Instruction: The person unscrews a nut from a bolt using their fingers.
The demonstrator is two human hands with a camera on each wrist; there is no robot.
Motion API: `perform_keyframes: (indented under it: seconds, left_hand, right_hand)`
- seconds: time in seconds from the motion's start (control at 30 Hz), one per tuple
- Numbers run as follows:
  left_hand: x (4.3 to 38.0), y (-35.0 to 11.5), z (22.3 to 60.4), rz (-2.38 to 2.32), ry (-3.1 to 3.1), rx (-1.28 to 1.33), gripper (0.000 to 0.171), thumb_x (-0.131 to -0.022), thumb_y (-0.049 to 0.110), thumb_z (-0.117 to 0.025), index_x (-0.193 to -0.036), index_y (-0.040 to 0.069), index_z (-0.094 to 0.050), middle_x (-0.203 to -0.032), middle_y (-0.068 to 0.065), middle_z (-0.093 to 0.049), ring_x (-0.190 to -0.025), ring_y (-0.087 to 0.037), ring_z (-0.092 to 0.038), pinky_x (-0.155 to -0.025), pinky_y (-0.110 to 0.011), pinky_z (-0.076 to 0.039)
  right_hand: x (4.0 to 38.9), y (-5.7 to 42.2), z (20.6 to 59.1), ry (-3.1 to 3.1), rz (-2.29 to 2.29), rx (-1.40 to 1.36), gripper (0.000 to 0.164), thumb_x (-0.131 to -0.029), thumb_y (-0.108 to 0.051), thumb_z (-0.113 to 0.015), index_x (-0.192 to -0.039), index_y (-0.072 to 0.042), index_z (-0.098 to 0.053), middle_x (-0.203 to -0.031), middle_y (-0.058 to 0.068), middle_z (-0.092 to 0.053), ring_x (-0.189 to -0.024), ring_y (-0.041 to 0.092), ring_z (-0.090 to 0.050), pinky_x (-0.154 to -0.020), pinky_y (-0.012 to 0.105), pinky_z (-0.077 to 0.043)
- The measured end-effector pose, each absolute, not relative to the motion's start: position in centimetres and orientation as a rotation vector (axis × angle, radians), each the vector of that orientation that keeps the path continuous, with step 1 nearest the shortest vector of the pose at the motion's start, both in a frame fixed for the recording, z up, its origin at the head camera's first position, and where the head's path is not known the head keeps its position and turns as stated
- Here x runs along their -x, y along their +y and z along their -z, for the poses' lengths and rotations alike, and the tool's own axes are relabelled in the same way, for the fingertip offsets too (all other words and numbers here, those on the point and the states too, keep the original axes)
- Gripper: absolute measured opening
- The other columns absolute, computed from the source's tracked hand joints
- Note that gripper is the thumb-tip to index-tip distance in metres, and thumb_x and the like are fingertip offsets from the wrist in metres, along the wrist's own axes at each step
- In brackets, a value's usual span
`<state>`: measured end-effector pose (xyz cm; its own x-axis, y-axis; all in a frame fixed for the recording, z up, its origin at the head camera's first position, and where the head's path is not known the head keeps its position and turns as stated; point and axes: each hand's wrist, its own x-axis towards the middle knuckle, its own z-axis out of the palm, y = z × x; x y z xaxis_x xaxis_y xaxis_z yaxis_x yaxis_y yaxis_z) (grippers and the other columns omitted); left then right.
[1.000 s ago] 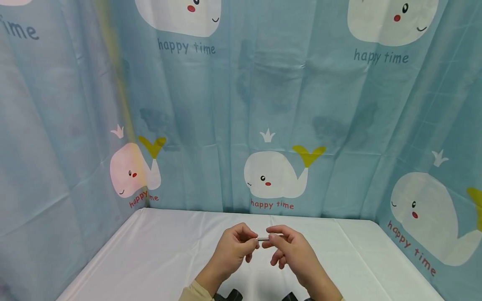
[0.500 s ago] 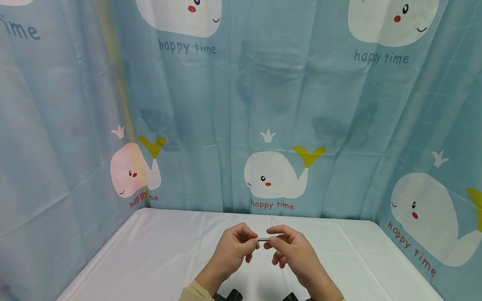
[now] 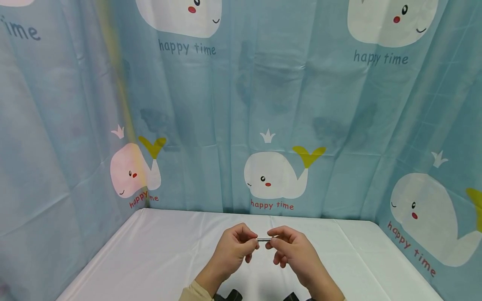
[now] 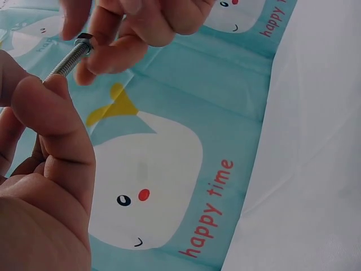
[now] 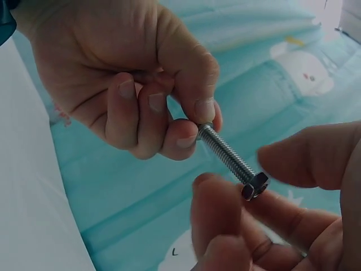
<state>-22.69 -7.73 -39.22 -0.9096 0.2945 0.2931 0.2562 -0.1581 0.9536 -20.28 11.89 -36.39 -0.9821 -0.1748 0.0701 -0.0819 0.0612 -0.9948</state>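
Above the white table, my left hand [image 3: 234,247] pinches one end of a silver threaded bolt [image 5: 227,152] between thumb and fingers. The pinched end is hidden by the fingertips. At the bolt's other end sits a hex nut [image 5: 255,186], seen up close in the right wrist view. My right hand [image 3: 294,246] is around this nut with loosely bent fingers. One finger lies against or just under the nut, while the thumb [image 5: 304,158] stands a little apart from it. In the left wrist view, the bolt [image 4: 67,61] points up toward the right hand.
A white cloth covers the table [image 3: 158,246]. Blue curtains [image 3: 211,125] printed with whales surround it at the back and both sides. Two dark objects, one of them a black block [image 3: 234,295], show at the bottom edge near the wrists.
My right hand has shifted slightly to the right, and more of the bolt shows between the hands. The left hand has kept its grip and place.
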Motion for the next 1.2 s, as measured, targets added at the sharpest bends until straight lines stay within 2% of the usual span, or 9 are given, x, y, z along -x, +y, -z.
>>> perform_keyframes:
  seconds: [0.2,0.3,0.47,0.6,0.73,0.83,0.9,1.03,1.2]
  left_hand:
    - [22.69,-7.73,39.23,-2.275,2.026,-0.664,0.012,-0.087,-0.005,-0.061,-0.099,-0.007,-0.062,-0.08,-0.011,-0.067,-0.053,-0.016,-0.051,-0.051,-0.026,-0.049]
    - [22.65,-7.72,39.21,-2.276,2.027,-0.669,0.012,-0.087,-0.006,-0.061,-0.099,-0.008,-0.061,-0.079,-0.011,-0.066,-0.053,-0.015,-0.051,-0.051,-0.026,-0.048]
    - [22.61,-7.75,39.2,-2.277,2.024,-0.661,0.014,-0.086,-0.006,-0.061,-0.1,-0.009,-0.061,-0.079,-0.01,-0.066,-0.053,-0.015,-0.05,-0.051,-0.026,-0.048]
    - [22.61,-7.79,39.18,-2.28,2.023,-0.656,0.012,-0.087,-0.005,-0.061,-0.098,-0.007,-0.062,-0.08,-0.011,-0.066,-0.053,-0.015,-0.05,-0.051,-0.026,-0.048]
    - [22.56,-7.78,39.09,-2.28,2.028,-0.669,0.01,-0.087,-0.005,-0.061,-0.097,-0.006,-0.062,-0.079,-0.011,-0.066,-0.053,-0.015,-0.05,-0.051,-0.025,-0.048]
    - [22.55,-7.73,39.09,-2.276,2.033,-0.686,0.012,-0.086,-0.005,-0.061,-0.098,-0.008,-0.061,-0.078,-0.01,-0.067,-0.053,-0.014,-0.05,-0.051,-0.025,-0.048]
    - [22.56,-7.68,39.12,-2.275,2.035,-0.695,0.013,-0.086,-0.005,-0.061,-0.098,-0.009,-0.06,-0.078,-0.01,-0.067,-0.052,-0.013,-0.051,-0.051,-0.024,-0.048]
    - [22.52,-7.62,39.17,-2.272,2.043,-0.702,0.012,-0.086,-0.005,-0.061,-0.097,-0.009,-0.061,-0.078,-0.01,-0.066,-0.052,-0.014,-0.05,-0.051,-0.025,-0.048]
    - [22.58,-7.63,39.2,-2.265,2.045,-0.688,0.013,-0.087,-0.005,-0.061,-0.099,-0.009,-0.061,-0.079,-0.01,-0.066,-0.053,-0.014,-0.05,-0.051,-0.025,-0.048]
  right_hand:
    - [20.37,12.03,36.6,2.261,2.047,0.239,0.046,-0.097,-0.042,-0.062,-0.109,0.001,-0.066,-0.076,0.012,-0.067,-0.054,0.018,-0.055,-0.048,0.025,-0.045]
    - [20.41,12.04,36.73,2.267,2.052,0.259,0.038,-0.097,-0.035,-0.064,-0.105,0.002,-0.067,-0.073,0.011,-0.064,-0.054,0.018,-0.053,-0.048,0.025,-0.044]
    - [20.36,11.98,36.64,2.27,2.079,0.269,0.026,-0.095,-0.022,-0.066,-0.108,0.001,-0.067,-0.082,0.013,-0.065,-0.056,0.02,-0.053,-0.05,0.027,-0.045]
    - [20.23,11.94,36.42,2.257,2.093,0.273,0.028,-0.092,-0.014,-0.067,-0.116,0.0,-0.064,-0.092,0.014,-0.067,-0.059,0.021,-0.055,-0.052,0.028,-0.046]
    - [20.25,12.07,36.32,2.236,2.077,0.257,0.041,-0.095,-0.029,-0.066,-0.122,0.001,-0.062,-0.093,0.014,-0.07,-0.057,0.02,-0.057,-0.051,0.026,-0.047]
    - [20.35,12.19,36.45,2.23,2.046,0.23,0.051,-0.095,-0.046,-0.063,-0.114,0.001,-0.065,-0.082,0.013,-0.069,-0.052,0.017,-0.056,-0.047,0.025,-0.044]
    - [20.42,12.25,36.59,2.23,2.029,0.234,0.051,-0.095,-0.048,-0.062,-0.106,0.001,-0.067,-0.075,0.012,-0.067,-0.05,0.016,-0.055,-0.046,0.024,-0.042]
    - [20.47,12.36,36.79,2.222,2.041,0.259,0.039,-0.096,-0.037,-0.065,-0.1,0.001,-0.068,-0.074,0.012,-0.067,-0.051,0.016,-0.056,-0.046,0.024,-0.043]
    - [20.44,12.27,36.62,2.209,2.076,0.256,0.031,-0.096,-0.027,-0.067,-0.108,0.002,-0.066,-0.083,0.014,-0.068,-0.056,0.018,-0.056,-0.05,0.025,-0.045]
